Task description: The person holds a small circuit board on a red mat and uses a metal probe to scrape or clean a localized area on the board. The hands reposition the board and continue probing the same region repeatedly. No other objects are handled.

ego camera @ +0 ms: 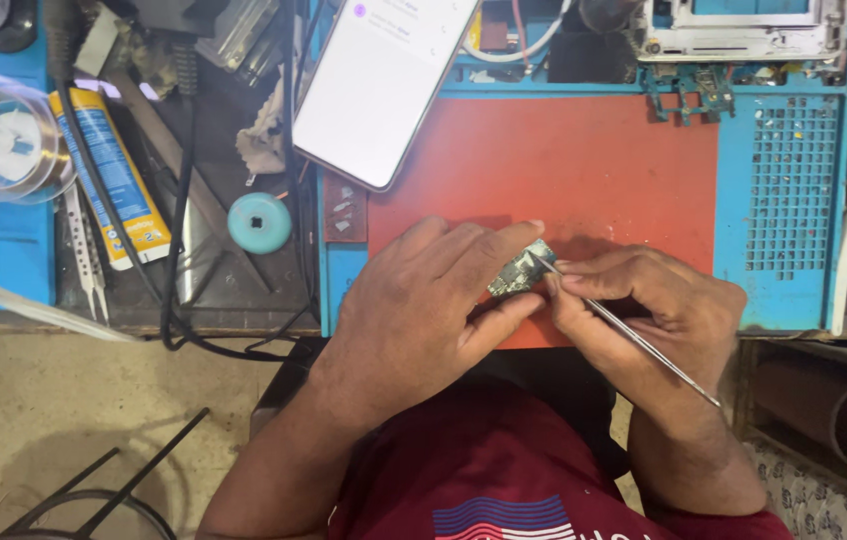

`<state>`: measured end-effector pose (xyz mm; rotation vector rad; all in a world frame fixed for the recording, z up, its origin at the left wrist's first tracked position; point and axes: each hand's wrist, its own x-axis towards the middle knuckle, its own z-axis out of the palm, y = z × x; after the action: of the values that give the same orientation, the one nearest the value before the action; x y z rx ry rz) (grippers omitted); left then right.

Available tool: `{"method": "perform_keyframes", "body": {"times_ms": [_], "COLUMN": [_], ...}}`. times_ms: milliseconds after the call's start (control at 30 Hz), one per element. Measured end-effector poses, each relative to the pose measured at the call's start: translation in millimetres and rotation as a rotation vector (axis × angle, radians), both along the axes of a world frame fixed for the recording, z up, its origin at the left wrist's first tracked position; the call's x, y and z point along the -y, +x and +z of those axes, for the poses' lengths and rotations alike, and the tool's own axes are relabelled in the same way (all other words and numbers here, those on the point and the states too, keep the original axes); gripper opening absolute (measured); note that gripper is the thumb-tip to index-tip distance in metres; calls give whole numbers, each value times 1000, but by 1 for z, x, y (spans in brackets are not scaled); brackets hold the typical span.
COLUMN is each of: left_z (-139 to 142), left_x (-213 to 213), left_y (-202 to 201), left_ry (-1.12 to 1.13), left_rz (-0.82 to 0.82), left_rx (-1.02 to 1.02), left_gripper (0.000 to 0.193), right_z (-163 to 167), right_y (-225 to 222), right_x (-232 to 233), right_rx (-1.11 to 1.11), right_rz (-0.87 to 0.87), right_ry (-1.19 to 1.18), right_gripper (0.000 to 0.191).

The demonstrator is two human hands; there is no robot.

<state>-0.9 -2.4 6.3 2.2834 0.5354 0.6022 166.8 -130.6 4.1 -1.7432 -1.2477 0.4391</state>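
Observation:
My left hand [423, 300] pinches a small green circuit board [520, 272] between thumb and fingers, just above the red work mat [563, 170]. My right hand [643, 310] grips thin metal tweezers [633, 340] like a pen. Their tip touches the board's upper right edge. Both hands meet at the mat's near edge, over my lap in a dark red shirt.
A lit smartphone [378, 80] leans at the mat's top left corner. A blue perforated tray section [788, 190] lies right of the mat. To the left are a round teal cap [259, 222], a glue tube [113, 180], spare tweezers [83, 250], a wire spool [3, 140] and black cables.

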Motion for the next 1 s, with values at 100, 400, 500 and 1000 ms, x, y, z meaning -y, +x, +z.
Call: {"method": "perform_keyframes", "body": {"times_ms": [100, 400, 500, 1000], "left_z": [0, 0, 1, 1], "left_x": [-1, -2, -1, 0], "left_y": [1, 1, 0, 0], "left_ry": [1, 10, 2, 0], "left_rz": [-9, -3, 0, 5], "left_rx": [-17, -24, -2, -3], "left_gripper": [52, 53, 51, 50], "right_z": [0, -2, -1, 0], "right_y": [1, 3, 2, 1], "right_x": [0, 0, -1, -1], "right_rx": [2, -4, 1, -19], "right_rz": [-7, 9, -7, -7], "right_ry": [-4, 2, -14, -20], "right_gripper": [14, 13, 14, 13]}}
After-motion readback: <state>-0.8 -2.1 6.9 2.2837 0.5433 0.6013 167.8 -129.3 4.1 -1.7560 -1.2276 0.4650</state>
